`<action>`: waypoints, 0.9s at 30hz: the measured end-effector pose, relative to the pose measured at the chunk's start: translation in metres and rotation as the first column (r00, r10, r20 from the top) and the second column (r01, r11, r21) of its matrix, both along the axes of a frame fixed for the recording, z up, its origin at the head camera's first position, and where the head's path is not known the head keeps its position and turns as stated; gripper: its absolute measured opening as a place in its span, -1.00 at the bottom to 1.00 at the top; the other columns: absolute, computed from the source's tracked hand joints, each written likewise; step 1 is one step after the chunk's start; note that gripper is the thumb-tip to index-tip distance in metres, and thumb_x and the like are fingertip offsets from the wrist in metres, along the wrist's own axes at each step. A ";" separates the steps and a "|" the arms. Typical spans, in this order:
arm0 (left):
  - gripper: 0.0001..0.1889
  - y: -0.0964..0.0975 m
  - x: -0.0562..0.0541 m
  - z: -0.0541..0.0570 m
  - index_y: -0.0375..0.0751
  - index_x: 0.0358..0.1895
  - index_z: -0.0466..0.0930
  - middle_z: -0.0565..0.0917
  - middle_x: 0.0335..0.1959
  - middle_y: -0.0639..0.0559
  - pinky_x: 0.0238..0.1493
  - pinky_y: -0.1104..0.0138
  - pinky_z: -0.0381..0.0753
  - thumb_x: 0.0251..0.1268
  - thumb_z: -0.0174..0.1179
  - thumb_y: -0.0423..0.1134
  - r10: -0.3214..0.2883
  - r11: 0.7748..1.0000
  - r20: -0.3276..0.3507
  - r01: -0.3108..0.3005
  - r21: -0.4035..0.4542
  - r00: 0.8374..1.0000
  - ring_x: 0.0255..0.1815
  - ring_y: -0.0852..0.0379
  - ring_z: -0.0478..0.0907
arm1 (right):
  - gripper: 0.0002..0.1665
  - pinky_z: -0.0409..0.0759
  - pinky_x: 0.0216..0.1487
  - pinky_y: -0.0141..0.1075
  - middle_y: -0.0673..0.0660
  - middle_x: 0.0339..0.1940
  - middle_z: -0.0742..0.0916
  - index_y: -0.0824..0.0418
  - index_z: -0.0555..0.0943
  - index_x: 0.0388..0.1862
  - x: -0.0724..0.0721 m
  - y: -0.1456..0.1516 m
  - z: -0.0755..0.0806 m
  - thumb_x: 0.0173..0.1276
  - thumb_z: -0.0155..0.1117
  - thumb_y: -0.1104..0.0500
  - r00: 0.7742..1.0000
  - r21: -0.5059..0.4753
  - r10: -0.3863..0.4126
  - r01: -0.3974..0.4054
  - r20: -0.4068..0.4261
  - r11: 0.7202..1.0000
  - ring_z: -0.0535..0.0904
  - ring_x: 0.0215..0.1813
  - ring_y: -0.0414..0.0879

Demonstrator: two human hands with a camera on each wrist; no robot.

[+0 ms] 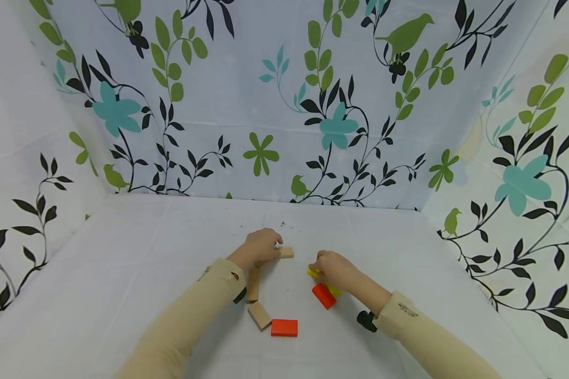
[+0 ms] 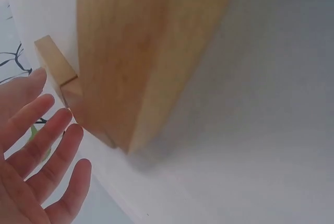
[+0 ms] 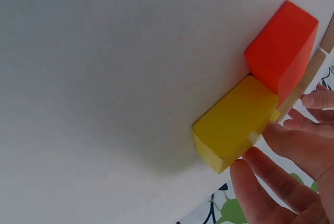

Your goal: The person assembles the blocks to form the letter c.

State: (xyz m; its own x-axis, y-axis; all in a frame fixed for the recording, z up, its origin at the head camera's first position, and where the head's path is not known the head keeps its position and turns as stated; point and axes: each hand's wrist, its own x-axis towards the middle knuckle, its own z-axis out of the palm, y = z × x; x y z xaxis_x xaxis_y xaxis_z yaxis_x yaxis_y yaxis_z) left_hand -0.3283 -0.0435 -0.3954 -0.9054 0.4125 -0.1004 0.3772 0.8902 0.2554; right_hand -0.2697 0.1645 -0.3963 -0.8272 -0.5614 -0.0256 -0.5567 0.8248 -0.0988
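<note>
My left hand (image 1: 262, 245) is over the far end of a row of plain wooden blocks (image 1: 253, 284). In the left wrist view its fingers (image 2: 57, 169) are spread and loosely bent beside the blocks, holding nothing. Another wooden block (image 1: 286, 252) shows just past the fingertips. My right hand (image 1: 334, 269) pinches a yellow block (image 1: 314, 273) between thumb and fingers, and the hand covers part of it. A second yellow block (image 3: 235, 122) lies close by on the table, its corner against a red block (image 3: 284, 49).
A tilted wooden block (image 1: 259, 315) and a red block (image 1: 284, 328) lie at the near end of the curve. White cloth (image 1: 170, 247) covers the table. A patterned curtain (image 1: 284, 105) hangs behind and at both sides.
</note>
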 end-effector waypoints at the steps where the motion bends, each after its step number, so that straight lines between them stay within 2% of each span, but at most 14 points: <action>1: -0.71 0.001 -0.007 -0.009 -0.11 -0.02 0.60 0.58 -0.11 -0.01 -0.13 0.18 0.49 0.18 0.20 -0.15 -0.015 1.000 -0.020 0.015 -0.006 1.000 -0.08 0.07 0.50 | -0.72 0.55 -0.21 -0.37 0.09 -0.35 0.63 0.17 0.69 -0.11 -0.003 -0.002 0.000 0.15 0.33 0.28 1.000 0.004 -0.010 0.010 0.006 1.000 0.47 -0.36 -0.13; 6: -0.73 0.006 -0.010 -0.012 -0.10 -0.05 0.62 0.58 -0.05 -0.03 -0.09 0.16 0.47 0.18 0.18 -0.19 0.001 0.999 -0.002 -0.001 -0.033 1.000 -0.04 0.05 0.48 | -0.70 0.54 -0.23 -0.39 0.10 -0.35 0.62 0.17 0.68 -0.10 -0.013 -0.009 -0.001 0.15 0.33 0.27 1.000 -0.001 -0.024 0.024 0.011 1.000 0.48 -0.37 -0.13; 7: -0.74 0.006 -0.008 -0.011 -0.10 -0.05 0.62 0.59 -0.05 -0.03 -0.09 0.16 0.47 0.19 0.18 -0.20 0.001 1.000 -0.002 -0.001 -0.026 1.000 -0.05 0.05 0.48 | -0.71 0.54 -0.23 -0.40 0.10 -0.36 0.63 0.18 0.69 -0.10 -0.015 -0.009 -0.001 0.15 0.33 0.27 1.000 -0.008 -0.024 0.024 0.008 1.000 0.48 -0.37 -0.13; 8: -0.75 0.008 -0.001 -0.002 -0.11 -0.05 0.63 0.58 -0.04 -0.04 -0.08 0.15 0.47 0.19 0.17 -0.24 0.019 0.999 0.021 -0.018 -0.028 1.000 -0.05 0.05 0.48 | -0.71 0.54 -0.23 -0.39 0.10 -0.36 0.63 0.18 0.69 -0.11 -0.016 -0.010 -0.001 0.15 0.33 0.27 1.000 -0.018 -0.025 0.025 0.009 1.000 0.48 -0.37 -0.13; 12: -0.75 0.009 0.004 0.003 -0.08 -0.06 0.64 0.58 -0.05 -0.03 -0.12 0.16 0.48 0.18 0.18 -0.24 0.004 1.000 0.001 -0.004 -0.022 1.000 -0.09 0.07 0.48 | -0.71 0.54 -0.21 -0.40 0.08 -0.37 0.62 0.18 0.69 -0.11 -0.021 -0.010 -0.002 0.15 0.33 0.26 0.999 -0.037 -0.038 0.039 0.019 0.999 0.49 -0.36 -0.13; 19: -0.74 0.008 0.004 0.002 -0.04 -0.05 0.63 0.58 -0.02 0.03 -0.12 0.15 0.50 0.17 0.21 -0.23 -0.006 0.999 -0.013 0.005 -0.035 1.000 -0.02 0.04 0.50 | -0.69 0.52 -0.24 -0.43 0.07 -0.39 0.60 0.20 0.67 -0.07 -0.028 -0.015 -0.004 0.16 0.33 0.25 0.997 -0.052 -0.060 0.063 0.054 0.997 0.44 -0.37 -0.14; 27: -0.73 0.009 0.004 0.003 -0.07 -0.04 0.63 0.59 -0.03 0.05 -0.09 0.14 0.49 0.16 0.22 -0.25 0.000 1.000 0.007 0.000 -0.014 1.000 0.00 0.04 0.50 | -0.70 0.51 -0.22 -0.40 0.04 -0.40 0.58 0.23 0.67 -0.08 -0.035 -0.022 -0.004 0.16 0.32 0.25 0.992 -0.086 -0.089 0.096 0.086 0.992 0.43 -0.33 -0.13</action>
State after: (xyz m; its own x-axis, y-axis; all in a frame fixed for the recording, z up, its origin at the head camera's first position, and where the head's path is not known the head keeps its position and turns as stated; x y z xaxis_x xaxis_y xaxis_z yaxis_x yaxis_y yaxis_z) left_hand -0.3245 -0.0346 -0.3925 -0.9048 0.4106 -0.1127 0.3750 0.8939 0.2455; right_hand -0.3042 0.1429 -0.4004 -0.8729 -0.4856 -0.0482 -0.4654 0.8581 -0.2171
